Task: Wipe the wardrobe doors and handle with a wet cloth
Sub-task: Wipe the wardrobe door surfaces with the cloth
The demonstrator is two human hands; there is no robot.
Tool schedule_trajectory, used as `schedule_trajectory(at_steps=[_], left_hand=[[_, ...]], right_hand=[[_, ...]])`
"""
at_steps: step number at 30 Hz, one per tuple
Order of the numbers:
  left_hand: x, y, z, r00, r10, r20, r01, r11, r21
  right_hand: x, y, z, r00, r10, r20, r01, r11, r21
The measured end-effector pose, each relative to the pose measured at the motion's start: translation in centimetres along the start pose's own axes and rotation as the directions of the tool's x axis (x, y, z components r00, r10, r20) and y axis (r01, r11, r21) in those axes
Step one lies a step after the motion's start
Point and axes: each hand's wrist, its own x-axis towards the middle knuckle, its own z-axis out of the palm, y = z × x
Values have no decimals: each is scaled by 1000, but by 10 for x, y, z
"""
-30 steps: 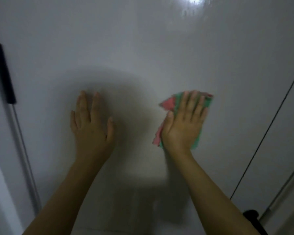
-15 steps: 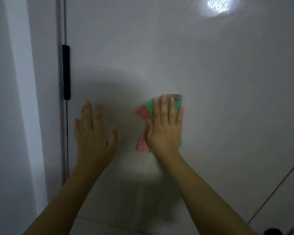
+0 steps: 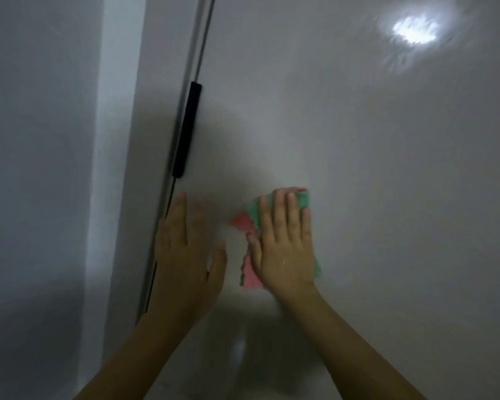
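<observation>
A glossy white wardrobe door (image 3: 373, 145) fills most of the view. My right hand (image 3: 283, 249) presses a green and pink cloth (image 3: 247, 223) flat against the door with straight fingers. My left hand (image 3: 185, 255) lies flat on the door just to the left of the cloth, fingers straight, near the door's left edge. A long black handle (image 3: 186, 129) runs along that edge, above my left hand.
A metal strip and a dark gap (image 3: 168, 197) run down the door's left edge. A white wall or side panel (image 3: 41, 168) stands to the left. A lamp's reflection (image 3: 413, 31) shines on the door at the upper right.
Both hands and the cloth have moved left across the door, toward the black handle. The view has swung left, so the handle edge now stands nearer the middle.
</observation>
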Motion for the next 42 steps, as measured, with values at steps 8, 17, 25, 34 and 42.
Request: schedule_trajectory(at_steps=[8, 17, 25, 34, 42], left_hand=[[-6, -27, 17, 995, -85, 58, 86, 996, -13], [-24, -59, 29, 998, -48, -37, 47, 998, -36], [-52, -82, 41, 995, 22, -98, -31, 995, -92], [-44, -115, 61, 949, 177, -261, -242, 939, -243], [-52, -129, 77, 924, 250, -289, -282, 956, -74]], right_hand=[[-45, 57, -19, 1000, 24, -12, -25, 997, -70], [-2, -60, 23, 970, -230, 74, 228, 973, 40], [-62, 11, 1, 989, -137, 56, 138, 990, -6], [2, -70, 29, 976, -219, 6, 219, 973, -72], [5, -93, 33, 983, 168, -78, -175, 980, -92]])
